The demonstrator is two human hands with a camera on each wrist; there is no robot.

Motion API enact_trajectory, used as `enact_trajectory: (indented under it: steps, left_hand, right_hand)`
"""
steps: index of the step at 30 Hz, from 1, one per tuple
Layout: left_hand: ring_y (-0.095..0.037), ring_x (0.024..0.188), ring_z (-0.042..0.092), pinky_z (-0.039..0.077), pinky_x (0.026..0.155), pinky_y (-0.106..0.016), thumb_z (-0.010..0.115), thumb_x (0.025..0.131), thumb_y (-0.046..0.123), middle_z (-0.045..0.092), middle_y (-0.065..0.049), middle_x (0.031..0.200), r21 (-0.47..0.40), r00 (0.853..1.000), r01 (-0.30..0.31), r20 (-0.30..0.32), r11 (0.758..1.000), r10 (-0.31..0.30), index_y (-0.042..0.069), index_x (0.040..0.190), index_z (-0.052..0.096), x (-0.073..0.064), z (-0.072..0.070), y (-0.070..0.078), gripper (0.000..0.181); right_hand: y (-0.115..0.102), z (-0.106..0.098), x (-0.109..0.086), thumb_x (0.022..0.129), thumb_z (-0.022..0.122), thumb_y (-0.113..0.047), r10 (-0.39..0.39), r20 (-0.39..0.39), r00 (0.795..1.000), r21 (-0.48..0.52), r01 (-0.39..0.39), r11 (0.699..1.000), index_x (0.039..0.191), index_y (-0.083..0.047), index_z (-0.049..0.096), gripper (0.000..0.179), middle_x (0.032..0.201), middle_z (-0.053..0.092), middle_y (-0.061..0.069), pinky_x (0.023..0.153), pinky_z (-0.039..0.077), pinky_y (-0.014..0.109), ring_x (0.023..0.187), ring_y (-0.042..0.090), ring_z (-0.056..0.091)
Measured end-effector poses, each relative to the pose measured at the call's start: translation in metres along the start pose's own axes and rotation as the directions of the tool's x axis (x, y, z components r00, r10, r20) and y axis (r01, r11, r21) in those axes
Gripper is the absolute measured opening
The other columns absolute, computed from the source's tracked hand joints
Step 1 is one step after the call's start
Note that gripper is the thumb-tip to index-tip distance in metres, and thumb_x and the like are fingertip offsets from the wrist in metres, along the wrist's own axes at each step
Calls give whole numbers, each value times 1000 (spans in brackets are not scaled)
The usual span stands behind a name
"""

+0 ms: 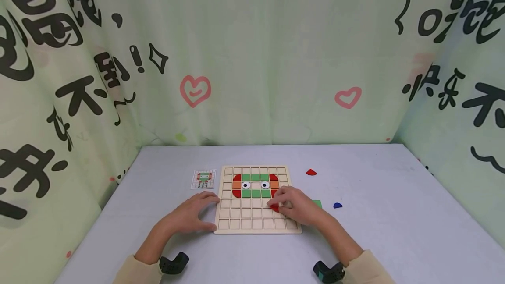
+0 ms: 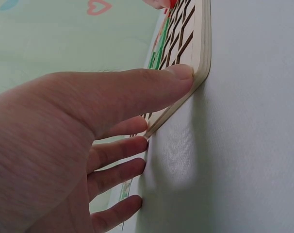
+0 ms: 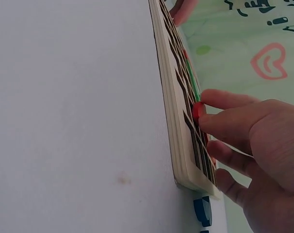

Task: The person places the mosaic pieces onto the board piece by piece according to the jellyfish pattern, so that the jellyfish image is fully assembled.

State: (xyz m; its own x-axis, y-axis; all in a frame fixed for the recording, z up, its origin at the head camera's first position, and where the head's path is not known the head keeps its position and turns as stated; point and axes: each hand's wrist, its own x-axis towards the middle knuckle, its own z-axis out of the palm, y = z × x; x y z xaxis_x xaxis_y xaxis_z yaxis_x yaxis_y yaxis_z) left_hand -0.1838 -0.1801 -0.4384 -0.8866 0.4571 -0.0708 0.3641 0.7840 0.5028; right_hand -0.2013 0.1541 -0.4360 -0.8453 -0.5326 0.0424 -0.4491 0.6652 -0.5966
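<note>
Red puzzle piece [image 1: 275, 208] is pinched in the grip of the right hand [image 1: 293, 205], over the wooden grid board [image 1: 256, 232], just below a block of green tiles [image 1: 255, 193] and two round eyes [image 1: 265, 185]. Reaching out with loose fingers, the left hand [image 1: 191, 214] touches the board's left edge. Beside the board, a small picture card [image 1: 203, 179] lies on the white surface [image 1: 244, 257].
</note>
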Motion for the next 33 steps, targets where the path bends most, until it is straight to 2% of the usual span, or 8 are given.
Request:
enact_trajectory:
  steps: [12,24,29,33]
  left_hand:
    - [-33,137,40,36,110,-56,82,74,34,47,-8,144,13,1000,8,6,1000,-8,15,134,56,0,0,1,68]
    - [-33,138,38,36,110,-57,82,74,35,47,-8,145,12,1000,17,7,1000,-17,17,133,56,1,0,1,67]
    - [-34,138,39,36,109,-57,82,74,35,47,-8,144,6,1000,11,4,1000,-11,17,133,57,0,0,2,67]
    - [-34,138,39,36,109,-57,83,74,35,48,-8,144,7,1000,8,4,1000,-8,16,133,57,0,-1,2,67]
  right_hand:
    - [2,4,2,85,74,-16,45,-53,998,13,-44,999,109,-12,74,24,90,63,-5,63,46,19,77,10,51]
    - [3,5,2,83,73,-12,36,-69,997,21,-34,999,104,-11,74,20,87,62,-5,65,46,18,79,12,52]
    - [-1,8,7,82,74,-11,8,-87,996,21,-6,1000,102,-11,73,20,87,61,-5,66,46,18,79,12,52]
    - [-6,12,12,82,75,-11,16,-96,995,30,-13,999,102,-10,74,20,88,61,-4,65,46,18,78,12,52]
